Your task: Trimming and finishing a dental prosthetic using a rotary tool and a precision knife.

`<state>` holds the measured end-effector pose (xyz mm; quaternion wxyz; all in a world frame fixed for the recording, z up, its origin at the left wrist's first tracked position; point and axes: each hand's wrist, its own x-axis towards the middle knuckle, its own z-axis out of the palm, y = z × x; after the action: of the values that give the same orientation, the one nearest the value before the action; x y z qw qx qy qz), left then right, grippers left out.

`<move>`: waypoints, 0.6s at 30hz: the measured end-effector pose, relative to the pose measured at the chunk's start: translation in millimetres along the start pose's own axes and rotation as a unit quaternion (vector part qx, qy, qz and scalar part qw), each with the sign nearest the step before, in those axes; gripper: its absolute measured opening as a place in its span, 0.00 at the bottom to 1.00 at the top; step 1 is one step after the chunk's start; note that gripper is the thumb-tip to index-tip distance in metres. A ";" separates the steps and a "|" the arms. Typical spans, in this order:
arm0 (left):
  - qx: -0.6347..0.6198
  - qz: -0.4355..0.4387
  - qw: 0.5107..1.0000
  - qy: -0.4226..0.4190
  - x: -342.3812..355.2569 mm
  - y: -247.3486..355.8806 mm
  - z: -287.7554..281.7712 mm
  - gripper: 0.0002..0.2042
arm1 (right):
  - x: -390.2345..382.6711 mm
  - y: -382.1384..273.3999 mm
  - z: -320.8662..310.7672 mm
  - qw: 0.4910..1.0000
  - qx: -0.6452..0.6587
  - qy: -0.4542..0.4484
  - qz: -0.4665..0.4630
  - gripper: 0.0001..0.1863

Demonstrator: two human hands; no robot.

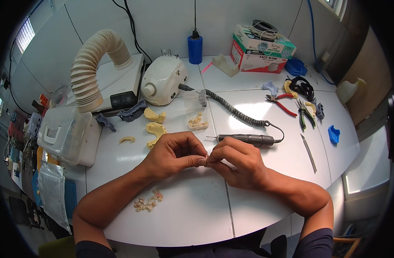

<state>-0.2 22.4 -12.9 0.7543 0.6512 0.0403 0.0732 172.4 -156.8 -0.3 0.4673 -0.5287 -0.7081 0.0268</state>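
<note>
My left hand (171,155) and my right hand (240,162) meet over the middle of the white table (192,206). Thumbs and fingers of both are pinched together at the same spot, around something tiny and pale that they mostly hide. Just beyond them lies a grey rotary handpiece (247,139) with a thin bur pointing left. An open clear box (198,124) holds several cream tooth-like pieces. Close to my left hand sits a yellow dental cast (155,130), with another yellow cast (155,115) behind it. Small pinkish-cream pieces (148,201) lie heaped beside my left forearm.
At the back left stand a ribbed suction hose (86,71) and a white motor unit (163,81), whose coiled cord (235,111) reaches the handpiece. Red pliers (284,104), green pliers (306,115) and a knife (308,153) lie right. A lidded plastic case (68,135) stands left.
</note>
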 end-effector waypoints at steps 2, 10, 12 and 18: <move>0.005 0.004 1.000 0.003 -0.4 -2.4 0.0 0.05 | -0.7 -0.8 0.5 1.000 0.004 -0.003 0.008 0.11; 0.022 0.022 0.999 -0.011 0.2 -2.2 -2.5 0.05 | -4.0 -0.2 -0.9 0.999 -0.041 -0.007 0.022 0.12; 0.022 0.029 0.999 -0.014 1.1 -2.8 -1.2 0.05 | -4.7 1.8 -0.8 0.999 -0.038 0.004 0.020 0.11; 0.012 0.038 0.999 0.020 -0.2 -5.6 1.4 0.08 | -5.5 5.6 3.5 0.998 -0.017 0.019 0.060 0.11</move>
<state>0.1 20.2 -18.3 0.7419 0.6599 0.0316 0.1147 174.1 -157.1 -8.7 0.4689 -0.5789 -0.6663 0.0328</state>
